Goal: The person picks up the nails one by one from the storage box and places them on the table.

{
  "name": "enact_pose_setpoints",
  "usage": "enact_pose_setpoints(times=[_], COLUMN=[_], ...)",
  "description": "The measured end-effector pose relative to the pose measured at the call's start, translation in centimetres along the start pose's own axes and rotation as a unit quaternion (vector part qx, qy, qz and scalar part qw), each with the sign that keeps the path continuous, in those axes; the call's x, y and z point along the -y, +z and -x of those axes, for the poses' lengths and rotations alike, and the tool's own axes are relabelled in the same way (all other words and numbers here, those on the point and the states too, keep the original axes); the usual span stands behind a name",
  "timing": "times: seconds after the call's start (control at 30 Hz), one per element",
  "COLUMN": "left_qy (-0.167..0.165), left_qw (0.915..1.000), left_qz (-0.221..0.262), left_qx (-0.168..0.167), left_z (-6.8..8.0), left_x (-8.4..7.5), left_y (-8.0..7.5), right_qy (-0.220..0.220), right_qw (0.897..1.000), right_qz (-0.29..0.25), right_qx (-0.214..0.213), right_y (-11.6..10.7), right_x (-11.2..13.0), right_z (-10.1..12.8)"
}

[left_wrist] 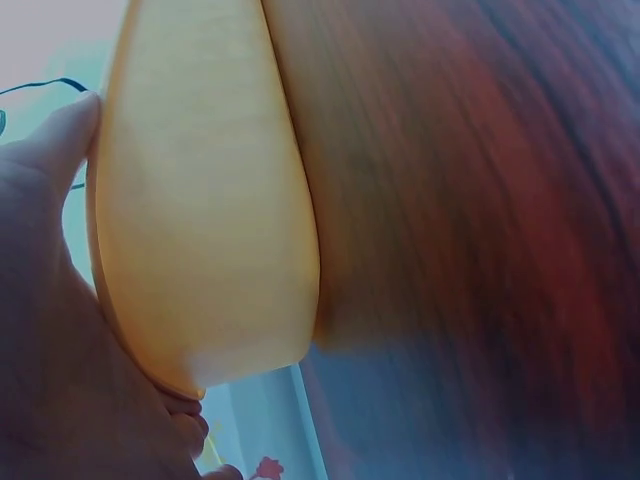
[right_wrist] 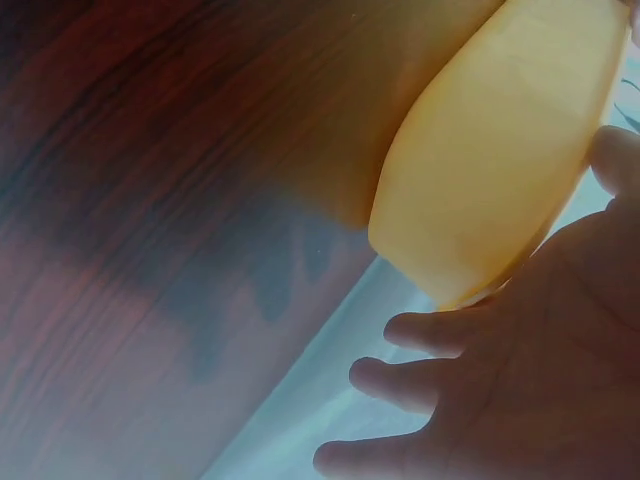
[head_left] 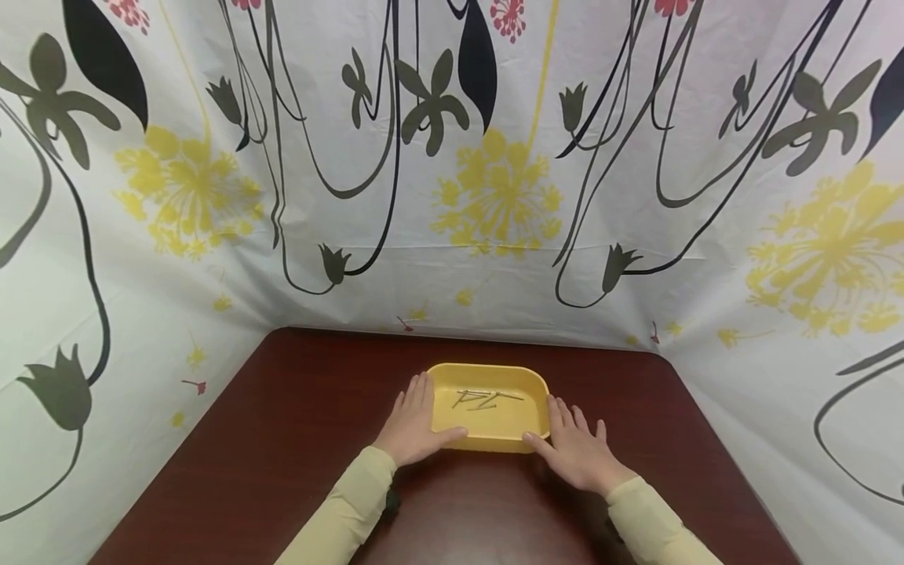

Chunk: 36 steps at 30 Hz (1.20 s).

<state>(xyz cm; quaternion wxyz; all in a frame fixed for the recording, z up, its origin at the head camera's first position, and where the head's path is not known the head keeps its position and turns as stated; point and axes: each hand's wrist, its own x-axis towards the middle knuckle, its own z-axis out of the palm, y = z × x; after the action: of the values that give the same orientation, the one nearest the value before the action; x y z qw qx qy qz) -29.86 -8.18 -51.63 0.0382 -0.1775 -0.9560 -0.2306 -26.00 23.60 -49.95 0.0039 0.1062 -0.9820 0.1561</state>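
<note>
Tray: one shallow yellow plastic tray with rounded corners (head_left: 490, 434), standing on the dark red-brown wooden desk (head_left: 282, 424) near the middle of its far edge.
Contents: thin grey metal nails (head_left: 483, 399), lying loose and crossed on the tray floor toward its far side; about five or six, the exact count too fine to tell.
Left hand: one left hand (head_left: 414, 424) lies flat on the desk against the tray's left wall, fingers (head_left: 418, 392) straight and together, thumb along the near left corner; it touches the tray without curling round it.
Right hand: one right hand (head_left: 579, 451) lies flat against the tray's right wall, fingers (right_wrist: 430, 332) spread and relaxed, thumb at the near right corner; nothing is gripped.
Sleeves: two pale yellow sleeves (head_left: 339, 514) reach in from the near edge.
Surround: a white flowered curtain (head_left: 494, 173) rises behind the far and side edges.
</note>
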Motion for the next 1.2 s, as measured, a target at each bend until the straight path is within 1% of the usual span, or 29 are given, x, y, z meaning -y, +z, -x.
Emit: enact_pose_setpoints(times=[0.13,0.33,0.47,0.6,0.7,0.83,0.9,1.1,1.2], left_qy=[0.000,0.002,0.000,0.001,0.001,-0.003,-0.001,-0.002,-0.004], left_qw=[1.0000,1.0000,0.9999,0.9999,0.9999,0.9998,0.9999,0.9999,0.9999], left_qz=[-0.005,-0.004,-0.002,-0.004,-0.006,-0.007,-0.009,-0.007,-0.009], left_qx=[0.003,0.007,0.012,0.013,0.014,0.017,0.013,0.011,0.011], left_z=[0.0,0.0,0.1,0.1,0.1,0.0,-0.1,-0.2,-0.1], left_x=[-0.1,-0.2,-0.3,-0.5,-0.6,-0.6,-0.3,-0.3,-0.5], left_y=[0.2,0.1,-0.2,-0.4,-0.6,-0.5,-0.2,-0.2,-0.3], right_qy=[0.000,-0.017,-0.031,-0.043,-0.057,-0.096,-0.112,-0.126,-0.140], right_qw=[1.000,1.000,0.999,0.999,0.997,0.990,0.987,0.985,0.983], right_qz=[-0.007,-0.020,-0.005,0.014,0.023,0.036,0.040,0.025,0.030], right_qx=[0.006,-0.002,-0.009,-0.031,-0.056,-0.096,-0.110,-0.114,-0.114], right_y=[-0.1,-0.5,-1.4,-2.5,-2.9,-3.3,-3.5,-3.8,-3.8], right_x=[-0.3,-0.4,0.0,0.3,0.6,1.2,1.5,3.0,3.7], right_z=[0.1,-0.2,-0.5,-1.0,-1.7,-3.1,-3.8,-5.9,-7.0])
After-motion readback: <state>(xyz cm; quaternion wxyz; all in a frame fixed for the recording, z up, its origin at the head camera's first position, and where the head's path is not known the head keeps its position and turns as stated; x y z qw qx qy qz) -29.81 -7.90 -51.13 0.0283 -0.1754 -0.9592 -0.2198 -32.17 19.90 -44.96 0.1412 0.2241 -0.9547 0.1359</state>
